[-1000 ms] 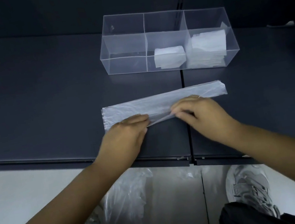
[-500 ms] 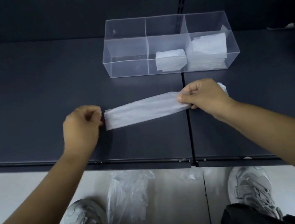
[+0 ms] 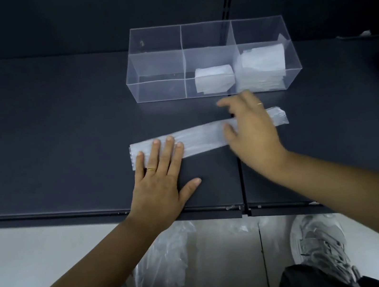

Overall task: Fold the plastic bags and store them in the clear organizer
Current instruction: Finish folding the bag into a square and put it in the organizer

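A plastic bag folded into a long narrow strip (image 3: 204, 138) lies flat on the dark table (image 3: 56, 130). My left hand (image 3: 162, 180) rests flat with straight fingers pressing the strip's left end. Over the strip's right part my right hand (image 3: 252, 133) is spread open and motion-blurred, hiding that stretch; I cannot tell whether it touches. Behind stands the clear organizer (image 3: 156, 68) with three compartments: the left one holds nothing, a folded bag (image 3: 214, 80) sits in the middle one, and a stack of folded bags (image 3: 262, 68) fills the right one.
The table's front edge (image 3: 94, 213) runs just below my left palm. Loose plastic bags (image 3: 167, 259) lie on the floor under it, between my two shoes (image 3: 320, 244). A seam (image 3: 242, 184) splits the tabletop near the middle.
Both hands let go of the strip's ends. The left hand now lies flat on the left end, and the right hand has opened and sweeps over the right part.
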